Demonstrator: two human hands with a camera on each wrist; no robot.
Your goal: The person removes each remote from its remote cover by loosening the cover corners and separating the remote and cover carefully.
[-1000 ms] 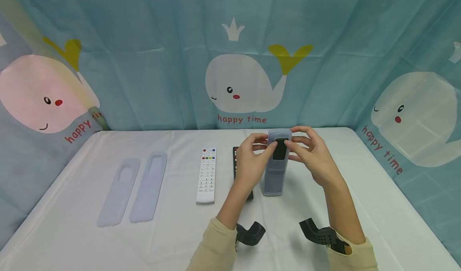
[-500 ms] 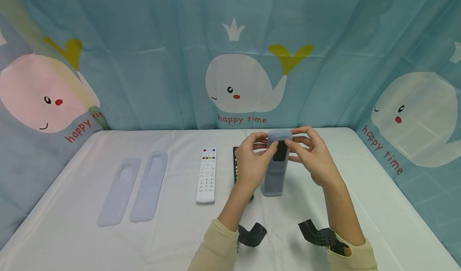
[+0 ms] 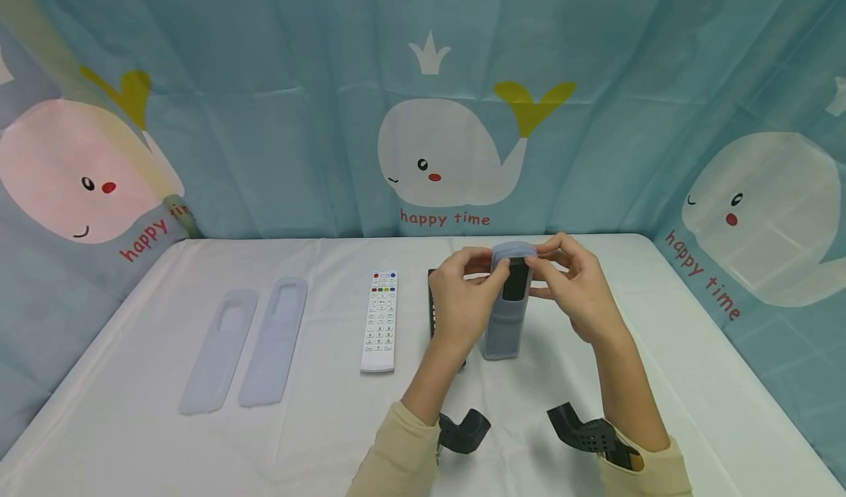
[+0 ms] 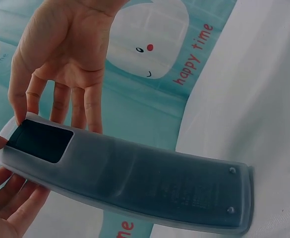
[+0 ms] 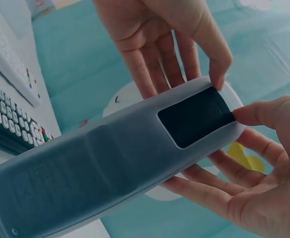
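Observation:
A dark remote control (image 3: 516, 280) sits inside a translucent bluish silicone cover (image 3: 505, 332), its back facing me. Part of the dark back shows through a rounded window in the cover. The pair stands tilted up, its lower end at the white cloth. My left hand (image 3: 460, 291) grips the upper left edge and my right hand (image 3: 573, 284) the upper right. In the right wrist view, both thumbs press at the window's top edge, fingers behind the cover. The left wrist view shows two small nubs near the cover's lower end (image 4: 214, 198).
A white remote control (image 3: 379, 321) lies left of my hands. Between it and the cover is a black remote control (image 5: 16, 116), partly hidden by my left hand. Two more translucent covers (image 3: 219, 354) (image 3: 273, 343) lie farther left. A blue whale-print curtain (image 3: 297, 152) rises behind the table.
The top of the cover tips slightly lower toward me. Both hands move only a little and keep their hold at its upper end.

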